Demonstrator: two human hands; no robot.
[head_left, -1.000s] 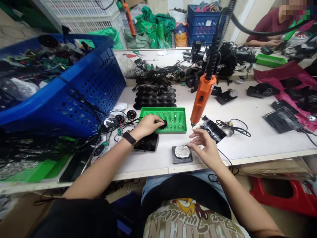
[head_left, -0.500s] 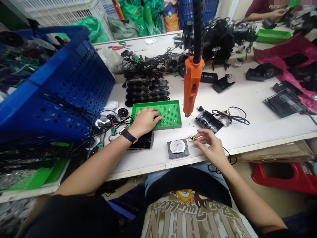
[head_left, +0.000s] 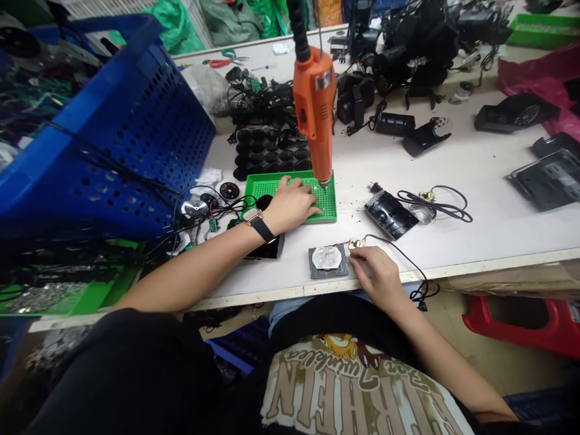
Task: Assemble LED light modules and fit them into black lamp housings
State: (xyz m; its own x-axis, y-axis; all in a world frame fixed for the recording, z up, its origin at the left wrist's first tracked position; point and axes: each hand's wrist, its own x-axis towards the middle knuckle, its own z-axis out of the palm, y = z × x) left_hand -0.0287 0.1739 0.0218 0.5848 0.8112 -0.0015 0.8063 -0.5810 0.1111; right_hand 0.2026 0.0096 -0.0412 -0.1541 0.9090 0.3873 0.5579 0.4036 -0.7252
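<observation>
Long white desk spanning the view, crowded along most of its length. Toward its left end, a large blue perforated plastic basket, tilted, loaded with circuit boards and cables. Farther along the desk, tangled black cables and rows of black round cups. At the far right, a pink plastic bag under black housings. Below the desk edge, on the floor, a red plastic stool.

Mid-desk, a green perforated tray. Above its upper right corner, an orange electric screwdriver, hanging from a black hose, in neither hand, its bit pointing down at the tray.

Left hand resting on the tray, fingers spread and relaxed, no held item visible, fingertips just beside the bit. Next to the hand on the tray, a round black disc. On the left wrist, a black-strapped wristwatch.

Right hand at the near desk edge, fingers curled, grip impossible to confirm. Just above the fingertips, a small circuit board with a red wire and a black cable. Just left of it, a dark square plate bearing a lobed silver piece.
</observation>
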